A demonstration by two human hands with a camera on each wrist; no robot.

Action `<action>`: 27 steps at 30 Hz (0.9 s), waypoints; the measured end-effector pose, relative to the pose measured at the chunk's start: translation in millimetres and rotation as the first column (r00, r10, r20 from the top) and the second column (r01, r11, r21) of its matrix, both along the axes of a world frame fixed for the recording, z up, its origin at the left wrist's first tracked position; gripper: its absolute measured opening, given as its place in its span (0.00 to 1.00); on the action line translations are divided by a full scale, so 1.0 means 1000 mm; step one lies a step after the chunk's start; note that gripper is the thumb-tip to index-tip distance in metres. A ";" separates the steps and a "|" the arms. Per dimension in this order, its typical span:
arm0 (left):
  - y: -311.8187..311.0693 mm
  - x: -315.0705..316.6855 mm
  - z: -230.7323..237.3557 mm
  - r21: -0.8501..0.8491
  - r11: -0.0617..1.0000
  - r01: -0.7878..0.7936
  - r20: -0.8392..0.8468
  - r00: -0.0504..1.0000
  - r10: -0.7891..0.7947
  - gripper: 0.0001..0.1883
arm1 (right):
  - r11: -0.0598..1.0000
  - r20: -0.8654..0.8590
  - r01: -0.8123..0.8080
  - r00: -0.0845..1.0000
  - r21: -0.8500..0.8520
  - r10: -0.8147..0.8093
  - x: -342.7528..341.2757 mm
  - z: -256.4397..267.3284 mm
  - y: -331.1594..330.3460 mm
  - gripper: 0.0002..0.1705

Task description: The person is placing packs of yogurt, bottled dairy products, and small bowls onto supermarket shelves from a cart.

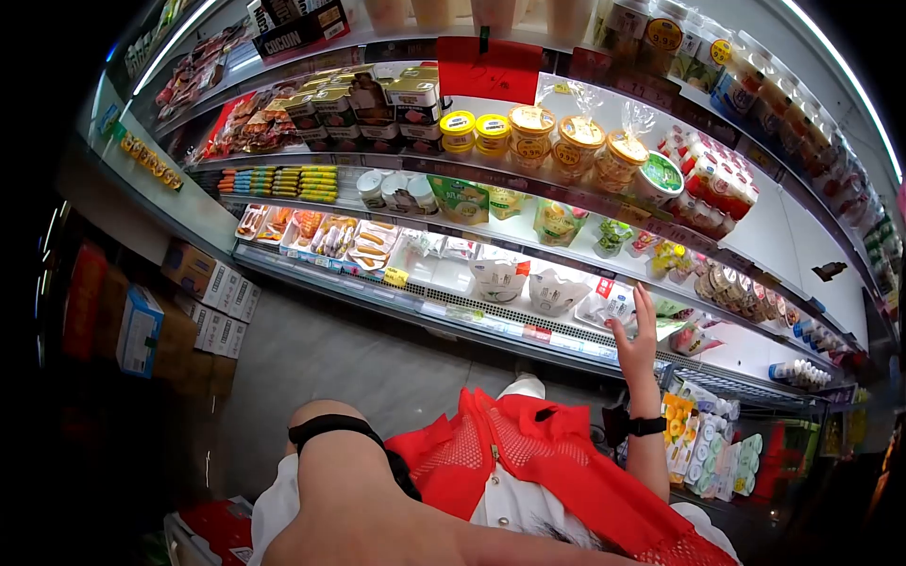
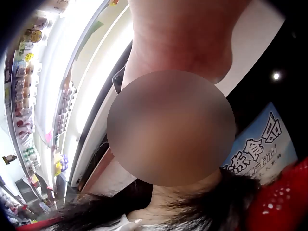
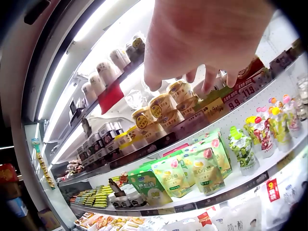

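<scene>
In the head view my right hand (image 1: 639, 344) is raised with fingers extended, before the lower shelf by a white packet (image 1: 607, 304). The right wrist view shows that hand (image 3: 207, 43) from behind, fingers loose and holding nothing, in front of lidded tubs (image 3: 162, 105) and above green pouches (image 3: 207, 168). Bare skin of my left arm (image 1: 340, 495), with a black band, fills the bottom of the head view. Up close in the left wrist view, part of my left hand (image 2: 183, 38) is near a blurred head; its fingers are hidden.
A lit refrigerated shelf unit (image 1: 528, 330) curves across the front, holding tubs, pouches and trays of sausages (image 1: 373, 243). Cartons (image 1: 212, 288) stand on the left. A basket of packaged goods (image 1: 703, 439) is at the right, and grey floor (image 1: 302, 349) lies below the shelves.
</scene>
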State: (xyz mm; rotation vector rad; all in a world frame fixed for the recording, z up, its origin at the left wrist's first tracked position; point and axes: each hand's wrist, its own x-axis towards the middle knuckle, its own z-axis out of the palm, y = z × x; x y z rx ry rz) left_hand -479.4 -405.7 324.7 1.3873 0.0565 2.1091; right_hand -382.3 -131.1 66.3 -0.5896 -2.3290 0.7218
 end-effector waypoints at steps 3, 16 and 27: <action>-0.031 0.013 -0.004 0.041 0.998 0.055 0.016 0.998 -0.055 0.28 | 1.000 0.003 0.012 1.000 0.000 -0.012 0.016 -0.010 -0.046 0.33; -0.050 0.002 -0.053 -0.268 0.912 -0.312 -0.540 0.832 0.126 0.39 | 0.939 0.014 0.344 0.939 0.019 -0.344 0.156 0.000 -0.094 0.32; 0.016 0.019 -0.192 0.485 0.160 -0.860 -0.866 -0.498 -0.049 0.34 | 0.594 0.119 0.803 0.595 -0.046 -0.795 0.410 0.033 -0.122 0.30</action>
